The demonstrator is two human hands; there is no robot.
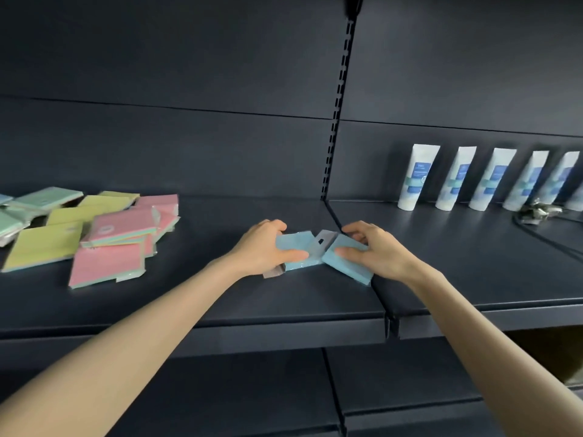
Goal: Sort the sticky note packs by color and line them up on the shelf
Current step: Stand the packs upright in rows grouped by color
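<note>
Two blue sticky note packs lie side by side near the right end of the left shelf board [220,298]. My left hand [263,247] grips the left blue pack [299,247], thumb on top. My right hand [372,250] grips the right blue pack [347,266], which sits tilted at the seam between the shelf boards. A loose pile of packs covers the shelf's left part: pink packs [107,266], yellow packs [44,247] and green packs [44,198], overlapping each other.
Several white tubes with blue labels [416,179] stand in a row at the back of the right shelf board [473,263]. A dark cable and a small metal object [536,212] lie in front of them. A slotted upright [336,121] divides the bays.
</note>
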